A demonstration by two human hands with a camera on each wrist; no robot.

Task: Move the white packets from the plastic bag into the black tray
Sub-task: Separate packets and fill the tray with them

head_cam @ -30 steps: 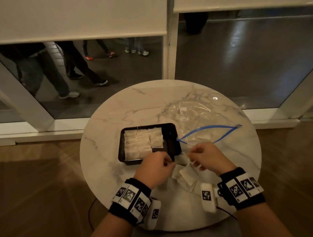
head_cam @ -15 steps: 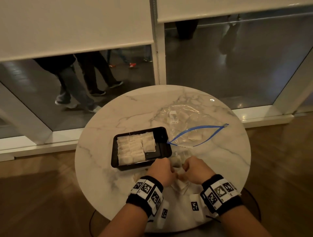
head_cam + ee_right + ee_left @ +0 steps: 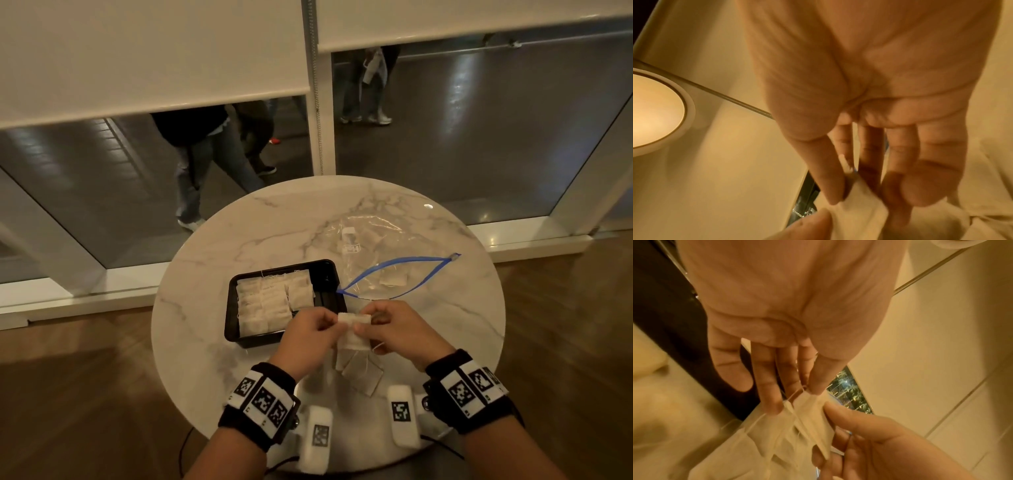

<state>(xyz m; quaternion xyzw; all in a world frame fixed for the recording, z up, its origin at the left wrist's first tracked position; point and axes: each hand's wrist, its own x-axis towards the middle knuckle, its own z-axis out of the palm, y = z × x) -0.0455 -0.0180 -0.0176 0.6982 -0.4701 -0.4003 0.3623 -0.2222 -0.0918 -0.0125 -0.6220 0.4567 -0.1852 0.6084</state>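
Both hands hold a bunch of white packets (image 3: 354, 329) above the near part of the round marble table (image 3: 205, 298). My left hand (image 3: 317, 329) pinches the bunch's left side; in the left wrist view its fingertips (image 3: 772, 407) press on the packets (image 3: 795, 423). My right hand (image 3: 387, 325) pinches the right side, thumb against the packets (image 3: 859, 204). More packets (image 3: 359, 373) lie on the table under the hands. The black tray (image 3: 329, 270), left of centre, holds several packets (image 3: 270, 301) in rows. The clear plastic bag (image 3: 376, 240) with a blue zip lies open behind the hands, a packet (image 3: 394, 277) still inside.
The table's near edge lies just under my wrists. Beyond the far edge is a glass wall with half-lowered blinds; people walk outside. Wooden floor surrounds the table.
Both hands have drawn together and lifted a bunch of packets off the table, gripping it from both sides. The head view has shifted and people outside moved.
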